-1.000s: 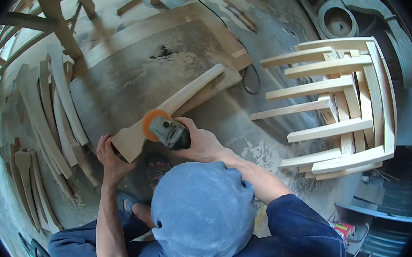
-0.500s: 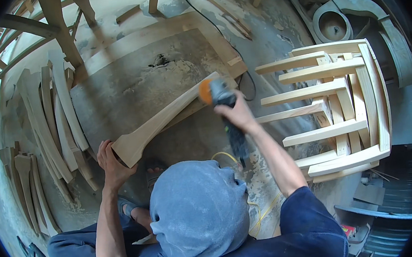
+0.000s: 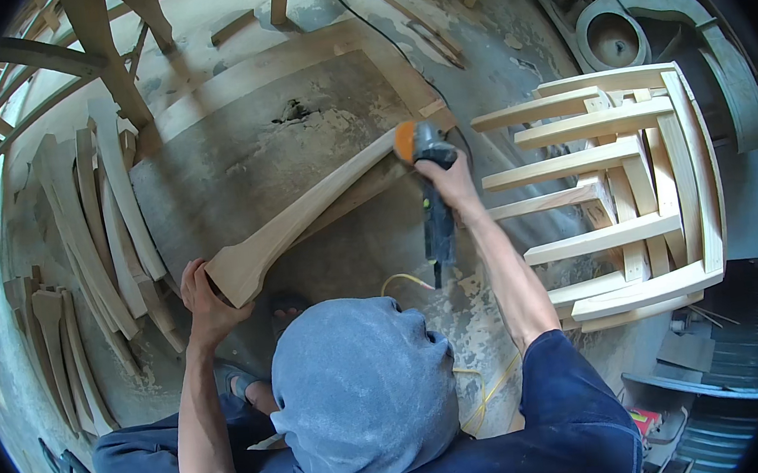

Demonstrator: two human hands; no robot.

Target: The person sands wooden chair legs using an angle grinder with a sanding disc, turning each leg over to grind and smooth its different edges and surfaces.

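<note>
A shaped wooden chair leg [image 3: 305, 211], wide at its near end and slim at the far one, slants up to the right. My left hand [image 3: 209, 301] is wrapped round its broad near end. In my right hand [image 3: 451, 181] is an angle grinder [image 3: 438, 218], with its orange disc [image 3: 404, 142] at the leg's far end. Whether the disc touches the wood I cannot tell. The leg's far end lies over a flat board [image 3: 367, 197] near the floor.
Several curved wooden pieces [image 3: 112, 224] lie at left. Slatted wooden frames [image 3: 634, 160] are stacked at right. A large wooden panel [image 3: 243, 122] lies on the floor ahead. A black cable [image 3: 370, 26] and a yellow one [image 3: 483, 398] cross the floor. A tall wooden frame [image 3: 102, 53] stands upper left.
My right hand has moved the angle grinder up and to the right, toward the leg's far tip. My left hand keeps its hold, and the leg stays in place.
</note>
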